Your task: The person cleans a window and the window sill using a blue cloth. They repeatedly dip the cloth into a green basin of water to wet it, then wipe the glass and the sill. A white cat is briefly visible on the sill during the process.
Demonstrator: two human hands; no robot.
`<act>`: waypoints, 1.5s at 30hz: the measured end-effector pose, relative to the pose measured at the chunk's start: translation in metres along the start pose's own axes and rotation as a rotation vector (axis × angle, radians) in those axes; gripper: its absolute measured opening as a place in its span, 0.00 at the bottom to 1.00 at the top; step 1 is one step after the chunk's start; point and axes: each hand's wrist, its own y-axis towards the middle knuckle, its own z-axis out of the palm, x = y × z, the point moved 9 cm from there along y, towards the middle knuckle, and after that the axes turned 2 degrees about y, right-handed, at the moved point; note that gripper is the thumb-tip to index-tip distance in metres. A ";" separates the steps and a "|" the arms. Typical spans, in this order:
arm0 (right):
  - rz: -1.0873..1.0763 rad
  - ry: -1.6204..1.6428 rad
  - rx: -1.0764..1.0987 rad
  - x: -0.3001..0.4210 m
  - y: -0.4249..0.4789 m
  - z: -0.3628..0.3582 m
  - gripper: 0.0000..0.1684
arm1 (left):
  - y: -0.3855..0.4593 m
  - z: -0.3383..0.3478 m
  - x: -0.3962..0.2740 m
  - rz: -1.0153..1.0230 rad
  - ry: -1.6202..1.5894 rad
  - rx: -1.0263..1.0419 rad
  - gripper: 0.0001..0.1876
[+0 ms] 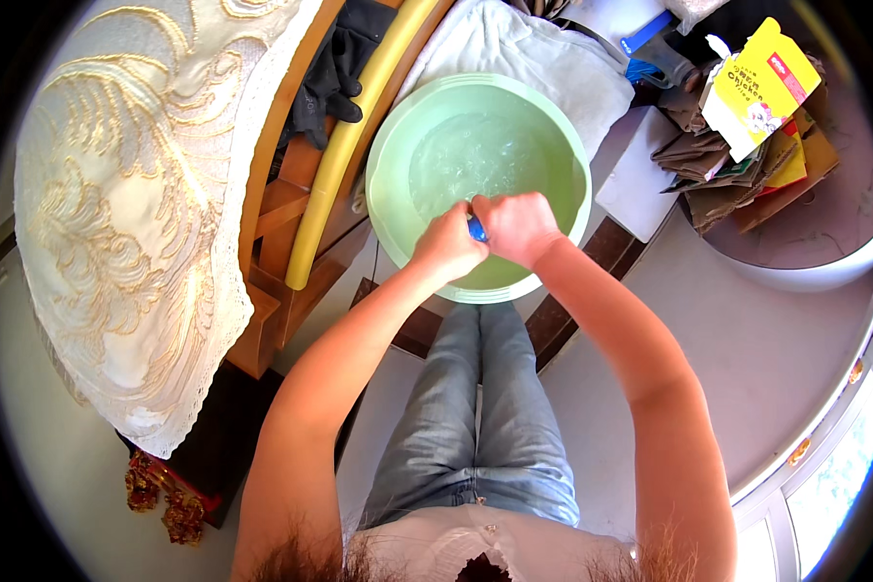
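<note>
A pale green plastic basin (400, 156) holds clear water with ripples and small bubbles. Over its near part, my left hand (451, 244) and my right hand (516, 225) meet, fingers curled. Between them a small blue piece (478, 228) shows, closed in by my left hand; what it belongs to is hidden. My right fist presses against it and my left fingers, and whether it grips the same thing is not visible.
A lace-edged cloth (131, 218) covers furniture at the left, beside a yellow tube (327, 189) and black gloves (327, 94). Behind the basin lies a white cloth (509, 51). At right, flattened cardboard (778, 167) and a yellow carton (749, 94) rest on a round table (851, 218).
</note>
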 end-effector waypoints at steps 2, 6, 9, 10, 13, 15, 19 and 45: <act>0.142 0.095 0.198 -0.002 0.002 0.013 0.08 | -0.003 -0.008 -0.007 0.052 0.309 -0.089 0.23; 0.320 0.259 0.355 -0.002 -0.003 0.020 0.11 | -0.008 -0.013 -0.018 0.228 0.615 -0.019 0.23; 0.414 0.435 0.307 0.004 -0.010 0.012 0.12 | -0.021 -0.025 -0.030 0.477 0.660 -0.109 0.22; 0.445 0.500 0.280 0.006 -0.014 0.009 0.13 | -0.028 -0.030 -0.036 0.583 0.706 -0.193 0.20; 0.511 0.693 0.216 0.016 -0.026 -0.004 0.15 | -0.042 -0.039 -0.049 0.742 0.777 -0.274 0.18; 0.544 0.829 0.174 0.022 -0.032 -0.016 0.14 | -0.052 -0.049 -0.060 0.848 0.792 -0.344 0.15; 0.600 1.058 0.113 0.033 -0.041 -0.034 0.14 | -0.072 -0.072 -0.083 0.907 0.747 -0.390 0.14; 0.204 1.416 -0.284 0.103 -0.097 -0.196 0.14 | -0.181 -0.069 -0.107 -0.146 -1.162 -0.121 0.23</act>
